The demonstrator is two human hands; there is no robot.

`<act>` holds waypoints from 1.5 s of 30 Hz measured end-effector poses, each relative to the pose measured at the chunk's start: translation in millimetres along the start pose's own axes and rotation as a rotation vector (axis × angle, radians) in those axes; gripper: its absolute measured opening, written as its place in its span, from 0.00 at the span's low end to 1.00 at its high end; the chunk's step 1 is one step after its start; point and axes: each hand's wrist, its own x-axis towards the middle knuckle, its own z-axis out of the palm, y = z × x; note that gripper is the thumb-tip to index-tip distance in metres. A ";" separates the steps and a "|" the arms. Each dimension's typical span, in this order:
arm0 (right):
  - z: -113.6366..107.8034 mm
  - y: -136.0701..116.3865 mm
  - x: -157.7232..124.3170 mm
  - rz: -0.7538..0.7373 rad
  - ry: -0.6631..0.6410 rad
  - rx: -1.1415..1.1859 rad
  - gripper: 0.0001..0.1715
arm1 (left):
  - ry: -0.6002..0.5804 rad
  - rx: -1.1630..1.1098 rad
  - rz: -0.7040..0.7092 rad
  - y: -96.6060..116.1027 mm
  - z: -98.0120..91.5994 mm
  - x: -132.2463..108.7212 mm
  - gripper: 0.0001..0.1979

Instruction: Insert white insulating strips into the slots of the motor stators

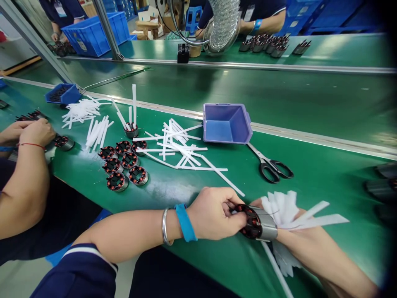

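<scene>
My left hand (214, 213), with a blue band and a metal bangle at the wrist, is closed on the open end of a round motor stator (257, 223) with copper windings. My right hand (294, 231) holds the stator's metal side from the right and also grips a fan of white paper strips (288, 209) that stick up and to the right. Both hands hover low over the green bench (316, 182) near its front edge.
Several more stators (122, 165) stand in a cluster to the left, one with strips stuck in it (132, 128). Loose white strips (180, 149) litter the middle. A purple bin (226, 123) and black scissors (273, 167) lie behind my hands. A co-worker's hands (29, 132) work at far left.
</scene>
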 end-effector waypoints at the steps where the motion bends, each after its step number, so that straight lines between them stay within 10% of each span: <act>1: -0.1 -0.5 -0.2 0.006 0.017 0.020 0.12 | -0.007 -0.013 -0.031 2.0 -1.0 0.9 0.08; 8: -5.7 -3.9 8.2 -0.026 -0.083 0.028 0.15 | -0.212 -0.171 -0.279 12.9 -15.9 11.6 0.12; 25: -21.7 4.3 7.0 -0.116 -0.193 0.096 0.25 | -0.315 -0.342 -0.211 8.5 -21.8 13.1 0.21; 30: -42.6 -4.6 1.5 -0.079 0.000 -0.044 0.22 | -0.318 -0.295 -0.257 8.5 -18.6 14.3 0.25; 37: -55.0 -0.6 6.3 0.014 -0.133 0.155 0.21 | -0.234 -0.301 -0.283 6.2 -17.5 17.7 0.28; 45: -48.3 6.2 35.4 0.052 0.169 0.421 0.33 | -0.131 -0.226 -0.314 13.1 -24.9 21.3 0.32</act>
